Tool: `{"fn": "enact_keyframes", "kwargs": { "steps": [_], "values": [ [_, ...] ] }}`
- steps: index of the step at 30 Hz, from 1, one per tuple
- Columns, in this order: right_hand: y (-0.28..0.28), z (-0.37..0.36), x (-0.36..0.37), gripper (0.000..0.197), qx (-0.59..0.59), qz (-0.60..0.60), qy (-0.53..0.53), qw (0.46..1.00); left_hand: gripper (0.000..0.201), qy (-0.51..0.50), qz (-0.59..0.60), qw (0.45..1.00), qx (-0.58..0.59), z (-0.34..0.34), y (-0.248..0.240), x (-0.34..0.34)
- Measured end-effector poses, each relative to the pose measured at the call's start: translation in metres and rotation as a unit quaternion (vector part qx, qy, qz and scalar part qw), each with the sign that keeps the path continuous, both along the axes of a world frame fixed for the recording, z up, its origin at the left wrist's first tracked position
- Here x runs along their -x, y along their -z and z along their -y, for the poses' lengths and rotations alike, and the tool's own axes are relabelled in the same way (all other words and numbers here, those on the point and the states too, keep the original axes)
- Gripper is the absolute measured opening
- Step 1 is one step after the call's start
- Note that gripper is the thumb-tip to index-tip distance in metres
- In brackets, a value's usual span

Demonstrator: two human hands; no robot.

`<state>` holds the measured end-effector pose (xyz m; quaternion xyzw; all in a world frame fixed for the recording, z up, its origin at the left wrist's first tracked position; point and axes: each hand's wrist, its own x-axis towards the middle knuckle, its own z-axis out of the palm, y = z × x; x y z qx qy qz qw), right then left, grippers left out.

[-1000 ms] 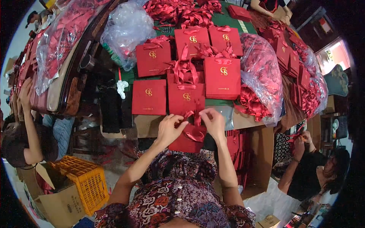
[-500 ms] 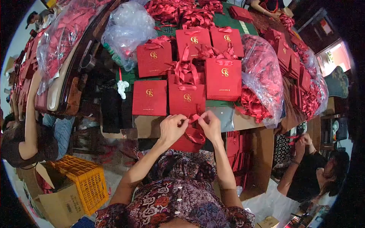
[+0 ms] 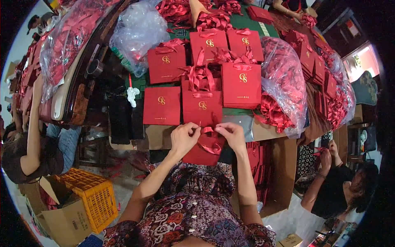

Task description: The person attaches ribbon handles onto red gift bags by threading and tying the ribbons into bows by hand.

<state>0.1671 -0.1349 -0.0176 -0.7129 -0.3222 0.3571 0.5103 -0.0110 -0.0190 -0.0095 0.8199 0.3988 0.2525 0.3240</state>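
At the table's front edge, my left hand (image 3: 185,138) and my right hand (image 3: 233,136) pinch a short red ribbon (image 3: 208,129), which bows between them. They work just over a red paper bag (image 3: 200,155) that leans over the edge near my lap. Another ribbon loop (image 3: 210,148) lies across that bag. Right behind my fingers lies a red gift bag (image 3: 202,110) with gold print and a ribbon handle. A flat red bag (image 3: 161,106) is to its left, and a stack of red bags (image 3: 242,86) with ribbon handles is to its right.
A clear plastic bag (image 3: 284,82) of red ribbons stands at the right, another clear plastic bag (image 3: 140,35) at the back left. Another person's hand (image 3: 198,11) touches the ribbon pile (image 3: 212,21). A yellow crate (image 3: 92,199) stands at the lower left; co-workers sit on both sides.
My hands have drawn slightly apart, the right one moving right, with the ribbon between them. Another person's hand has come in at the top over the ribbon pile.
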Motion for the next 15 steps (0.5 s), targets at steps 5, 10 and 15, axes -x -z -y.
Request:
{"fn": "enact_keyframes", "kwargs": {
  "steps": [5,10,15],
  "values": [
    [-0.025,-0.003,0.015,0.019,-0.043,-0.033,-0.001,0.999,0.01,0.011,0.039,0.996,-0.077,0.005,-0.006,-0.003],
    [-0.017,-0.01,0.026,0.018,-0.022,-0.001,0.003,1.0,0.01,0.036,0.053,0.991,-0.115,0.017,-0.016,-0.007],
    [-0.018,-0.011,0.031,0.014,-0.033,0.217,0.067,0.973,0.005,0.048,0.077,0.99,-0.108,0.022,-0.02,-0.006]
  ]
}}
